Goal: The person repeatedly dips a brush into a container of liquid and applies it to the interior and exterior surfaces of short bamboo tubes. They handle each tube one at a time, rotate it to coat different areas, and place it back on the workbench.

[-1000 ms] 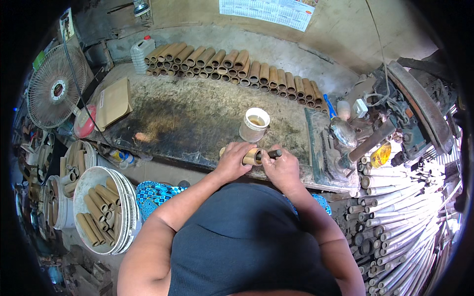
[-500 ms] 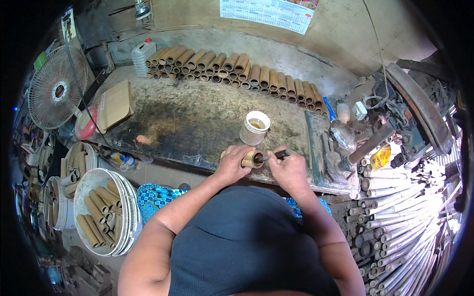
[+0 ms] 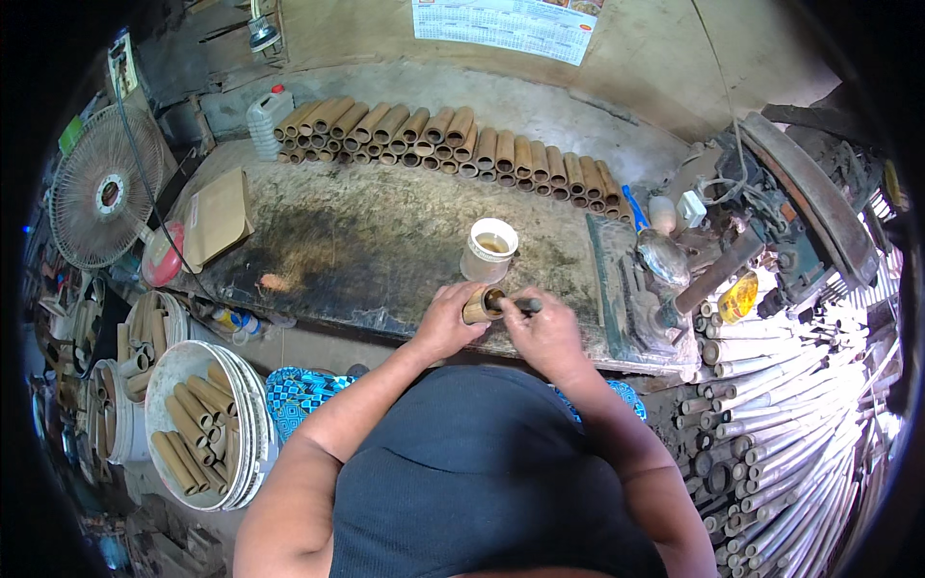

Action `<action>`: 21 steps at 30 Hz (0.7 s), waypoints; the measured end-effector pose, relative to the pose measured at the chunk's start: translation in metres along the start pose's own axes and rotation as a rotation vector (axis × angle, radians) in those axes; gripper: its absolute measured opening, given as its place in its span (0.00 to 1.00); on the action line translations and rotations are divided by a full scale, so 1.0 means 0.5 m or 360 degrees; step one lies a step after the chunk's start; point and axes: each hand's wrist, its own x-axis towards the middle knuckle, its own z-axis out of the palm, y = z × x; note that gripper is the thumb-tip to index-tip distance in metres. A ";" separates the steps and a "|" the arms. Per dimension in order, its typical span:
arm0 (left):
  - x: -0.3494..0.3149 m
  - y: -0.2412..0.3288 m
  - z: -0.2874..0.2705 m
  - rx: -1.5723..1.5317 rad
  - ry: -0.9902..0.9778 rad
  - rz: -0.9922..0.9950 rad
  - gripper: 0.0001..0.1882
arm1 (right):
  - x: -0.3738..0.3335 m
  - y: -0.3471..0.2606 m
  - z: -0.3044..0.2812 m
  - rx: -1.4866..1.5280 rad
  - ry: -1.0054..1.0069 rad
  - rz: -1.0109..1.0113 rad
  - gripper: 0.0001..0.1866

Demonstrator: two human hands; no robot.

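At the workbench's front edge my left hand (image 3: 447, 323) is closed round a short bamboo tube (image 3: 475, 308), its open end turned to the right. My right hand (image 3: 547, 334) grips a slim dark-handled tool (image 3: 527, 304). The tool's working end sits in the tube's mouth, so its kind is hidden. Just beyond both hands stands a white plastic tub (image 3: 480, 265) with brownish liquid inside.
Bamboo tubes (image 3: 405, 135) lie stacked along the back of the workbench (image 3: 356, 236). At left are a fan (image 3: 108, 193), a cardboard piece (image 3: 217, 220) and a bucket (image 3: 252, 424) of tubes. A vise (image 3: 670, 313) and piled bamboo poles (image 3: 780, 414) occupy the right.
My right hand has moved slightly left, and the tool's head has gone deeper into the tube's mouth. The left hand keeps its hold on the tube. The whole view has shifted a little.
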 end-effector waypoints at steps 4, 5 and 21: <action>0.001 0.008 -0.005 -0.0144 -0.0012 -0.0046 0.36 | 0.001 0.001 0.005 0.0065 -0.0100 0.0130 0.09; 0.001 0.008 -0.006 -0.0166 -0.0009 -0.0054 0.36 | 0.004 0.005 -0.010 0.0089 -0.0074 0.0052 0.10; 0.006 0.008 -0.010 -0.0147 -0.0081 -0.0084 0.37 | 0.002 -0.003 -0.049 0.0071 -0.0221 -0.0143 0.11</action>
